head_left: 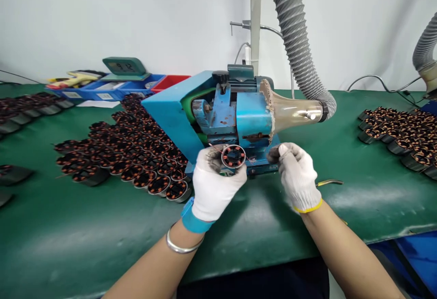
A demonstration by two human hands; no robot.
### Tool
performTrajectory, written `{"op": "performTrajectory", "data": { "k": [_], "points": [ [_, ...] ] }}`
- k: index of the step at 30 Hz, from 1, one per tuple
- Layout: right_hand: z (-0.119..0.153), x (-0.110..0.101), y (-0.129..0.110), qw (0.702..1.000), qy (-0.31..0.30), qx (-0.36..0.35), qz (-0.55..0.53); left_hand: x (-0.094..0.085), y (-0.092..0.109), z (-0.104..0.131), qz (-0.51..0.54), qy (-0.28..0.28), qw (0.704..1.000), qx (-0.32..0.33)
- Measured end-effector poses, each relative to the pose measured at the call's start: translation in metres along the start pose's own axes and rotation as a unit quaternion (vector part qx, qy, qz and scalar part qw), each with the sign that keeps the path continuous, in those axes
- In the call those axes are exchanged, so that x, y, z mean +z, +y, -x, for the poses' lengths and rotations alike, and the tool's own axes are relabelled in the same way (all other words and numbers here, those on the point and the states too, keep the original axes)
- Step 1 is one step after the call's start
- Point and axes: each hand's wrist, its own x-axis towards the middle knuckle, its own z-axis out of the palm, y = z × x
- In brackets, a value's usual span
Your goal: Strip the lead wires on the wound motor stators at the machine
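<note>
Head view: the left hand (213, 187), in a white knit glove with a blue cuff, has its grip closed around a small round copper-wound stator (233, 156), held just in front of the blue metal machine (218, 112) on the green bench (68, 226). The right hand (298, 176), in a white glove, has its fingertips pinched together beside the machine; whether they hold anything cannot be told. Rows of dark wound stators (136, 153) lie to the left.

Head view, looking down, close
</note>
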Motion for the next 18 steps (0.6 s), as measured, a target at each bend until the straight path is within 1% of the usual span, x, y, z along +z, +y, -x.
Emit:
{"op": "performTrajectory", "data": {
  "k": [1, 2, 3, 4, 5, 6, 7, 8, 10, 11, 12, 15, 16, 18],
  "points": [
    [0.000, -0.001, 0.000, 0.998, 0.006, -0.052, 0.023, -0.002, -0.001, -0.003, -0.008, 0.004, 1.000, 0.014],
    [0.001, -0.002, -0.001, 0.992, 0.000, -0.111, 0.058, -0.005, -0.002, -0.005, -0.020, -0.006, 0.999, 0.037],
    [0.001, -0.003, -0.002, 0.980, -0.023, -0.169, 0.100, -0.007, -0.003, -0.006, -0.035, -0.028, 0.997, 0.064],
    [0.002, -0.003, -0.004, 0.963, -0.055, -0.220, 0.143, -0.010, -0.004, -0.007, -0.051, -0.057, 0.993, 0.093],
    [0.002, -0.004, -0.006, 0.945, -0.093, -0.252, 0.187, -0.012, -0.005, -0.007, -0.063, -0.085, 0.986, 0.126],
    [0.002, -0.005, -0.008, 0.928, -0.134, -0.258, 0.233, -0.013, -0.007, -0.007, -0.074, -0.110, 0.979, 0.156],
    [0.002, -0.007, -0.010, 0.914, -0.173, -0.239, 0.278, -0.014, -0.008, -0.006, -0.083, -0.130, 0.972, 0.180],
    [0.002, -0.009, -0.011, 0.903, -0.205, -0.206, 0.316, -0.015, -0.009, -0.006, -0.091, -0.143, 0.966, 0.195],
    [0.001, -0.014, -0.015, 0.888, -0.250, -0.124, 0.365, -0.015, -0.009, -0.006, -0.100, -0.155, 0.961, 0.205],
    [0.000, -0.016, -0.017, 0.883, -0.262, -0.091, 0.380, -0.016, -0.008, -0.006, -0.105, -0.162, 0.960, 0.201],
    [-0.001, -0.020, -0.018, 0.879, -0.269, -0.075, 0.387, -0.016, -0.006, -0.007, -0.109, -0.173, 0.959, 0.196],
    [-0.007, -0.033, -0.022, 0.872, -0.285, -0.064, 0.392, -0.018, 0.001, -0.009, -0.119, -0.221, 0.951, 0.181],
    [-0.010, -0.039, -0.023, 0.874, -0.280, -0.064, 0.393, -0.019, 0.004, -0.009, -0.123, -0.230, 0.950, 0.174],
    [-0.016, -0.052, -0.025, 0.892, -0.236, -0.056, 0.382, -0.020, 0.007, -0.009, -0.127, -0.222, 0.954, 0.153]
  ]
}}
